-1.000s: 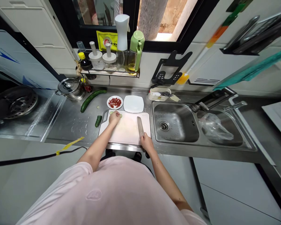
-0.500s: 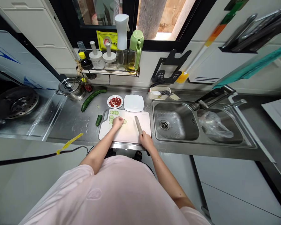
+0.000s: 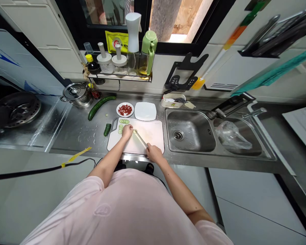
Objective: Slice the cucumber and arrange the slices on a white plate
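My right hand (image 3: 154, 152) is closed round the handle of a knife (image 3: 141, 139), whose blade slants up and left over the white cutting board (image 3: 153, 132). The blade tip is at a cucumber slice (image 3: 135, 131). Just left of it, my left hand (image 3: 128, 131) has its fingers pinched together; what they hold, if anything, is too small to make out. Several cucumber slices (image 3: 124, 121) lie at the board's upper left. A short cucumber piece (image 3: 107, 129) rests on the counter beside the board, and a long cucumber (image 3: 100, 106) lies farther back.
Behind the board stand a plate of chopped red pieces (image 3: 124, 110) and a white square plate (image 3: 145, 111). A lidded pot (image 3: 78, 95) is at the back left. The sink (image 3: 191, 131) is on the right, and a seasoning shelf (image 3: 119, 77) hangs above the counter.
My right hand has moved slightly left, and the knife blade has swung left to the cucumber slice near my left hand. My left hand has shifted very little.
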A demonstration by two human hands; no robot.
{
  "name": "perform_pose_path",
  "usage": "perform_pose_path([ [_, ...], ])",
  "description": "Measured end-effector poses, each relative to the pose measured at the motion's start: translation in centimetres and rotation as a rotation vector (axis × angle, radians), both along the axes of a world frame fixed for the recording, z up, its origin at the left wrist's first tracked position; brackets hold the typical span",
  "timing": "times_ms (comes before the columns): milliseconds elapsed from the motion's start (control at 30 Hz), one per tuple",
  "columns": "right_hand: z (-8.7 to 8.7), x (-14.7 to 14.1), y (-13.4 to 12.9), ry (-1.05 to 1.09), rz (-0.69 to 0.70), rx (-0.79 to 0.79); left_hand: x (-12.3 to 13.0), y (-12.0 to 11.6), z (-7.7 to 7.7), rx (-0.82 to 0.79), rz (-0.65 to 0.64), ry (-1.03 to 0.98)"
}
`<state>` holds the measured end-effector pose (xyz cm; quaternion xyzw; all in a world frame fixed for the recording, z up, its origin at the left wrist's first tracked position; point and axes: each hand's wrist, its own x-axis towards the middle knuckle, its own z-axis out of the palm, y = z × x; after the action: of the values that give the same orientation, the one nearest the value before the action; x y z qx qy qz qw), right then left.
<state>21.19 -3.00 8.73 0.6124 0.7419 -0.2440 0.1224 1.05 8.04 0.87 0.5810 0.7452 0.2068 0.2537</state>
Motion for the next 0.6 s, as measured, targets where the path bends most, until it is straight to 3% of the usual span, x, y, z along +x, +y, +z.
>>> perform_pose_path([
  [600, -0.10, -0.97, 0.31, 0.010, 0.028, -0.025, -0.13, 0.34, -0.31, -0.031, 0.005, 0.002],
])
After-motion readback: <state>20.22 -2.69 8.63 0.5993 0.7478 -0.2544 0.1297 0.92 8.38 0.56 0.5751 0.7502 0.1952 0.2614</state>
